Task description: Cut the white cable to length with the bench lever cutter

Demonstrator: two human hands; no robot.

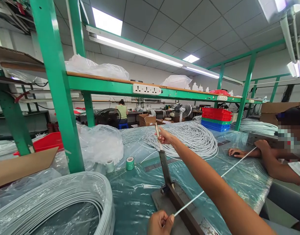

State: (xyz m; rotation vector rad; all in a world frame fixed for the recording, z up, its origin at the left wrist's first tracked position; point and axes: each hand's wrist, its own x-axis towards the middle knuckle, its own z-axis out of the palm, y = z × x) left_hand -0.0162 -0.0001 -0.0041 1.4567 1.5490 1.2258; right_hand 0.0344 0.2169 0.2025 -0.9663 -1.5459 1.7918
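Note:
My left hand [161, 223], low in the view, is closed in a pinch on a thin white cable [189, 203]. The cable runs right across the metal base of a bench lever tool [166, 169], passes behind my right forearm, and reaches a co-worker's hand [262, 144]. My right hand [164, 135] grips the raised lever's handle [157, 129], fingers wrapped round it. The lever tilts up and away from its base plate [157, 199]. Whether a blade touches the cable cannot be made out.
A large cable coil [189, 137] lies behind the lever, another coil [101, 195] at left front. Green tape [129, 163] and a plastic bag [101, 143] stand near a green post [59, 98]. Stacked trays [216, 119] are at back right. A co-worker sits at right.

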